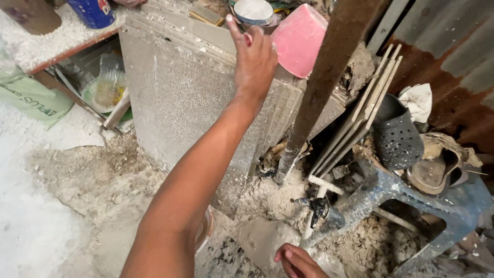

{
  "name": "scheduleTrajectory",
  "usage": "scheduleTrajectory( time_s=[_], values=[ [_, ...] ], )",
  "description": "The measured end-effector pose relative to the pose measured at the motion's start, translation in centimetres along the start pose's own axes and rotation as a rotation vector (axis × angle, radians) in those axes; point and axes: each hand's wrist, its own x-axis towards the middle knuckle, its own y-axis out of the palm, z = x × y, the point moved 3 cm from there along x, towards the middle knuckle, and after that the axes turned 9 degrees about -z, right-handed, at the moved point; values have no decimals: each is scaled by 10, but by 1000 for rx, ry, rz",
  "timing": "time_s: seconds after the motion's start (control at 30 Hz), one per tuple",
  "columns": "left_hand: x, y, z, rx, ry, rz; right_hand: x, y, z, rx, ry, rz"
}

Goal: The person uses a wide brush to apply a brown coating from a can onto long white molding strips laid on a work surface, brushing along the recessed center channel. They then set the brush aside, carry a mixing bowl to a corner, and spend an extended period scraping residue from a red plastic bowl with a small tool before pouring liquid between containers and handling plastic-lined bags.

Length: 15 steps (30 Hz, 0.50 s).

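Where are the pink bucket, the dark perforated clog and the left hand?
pink bucket (298, 38), head view, on its side wall.
dark perforated clog (395, 136), head view, on its holed upper.
left hand (256, 59), head view, on its back.

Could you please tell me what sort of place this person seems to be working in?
Probably a rough storage corner of a tiling or building site: stacked grey tiles lean upright, dried mortar crusts the floor, and a rusty corrugated metal wall stands behind.
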Motion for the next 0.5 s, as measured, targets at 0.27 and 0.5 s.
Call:
scheduleTrajectory(
  time_s=[0.27, 0.5],
  values=[
    [-129, 9, 25, -275, -183, -463, 59, 60, 32, -209, 274, -139],
    [-482, 100, 63, -672, -1004, 632, 164, 156, 64, -667, 103, -19]
  ],
)
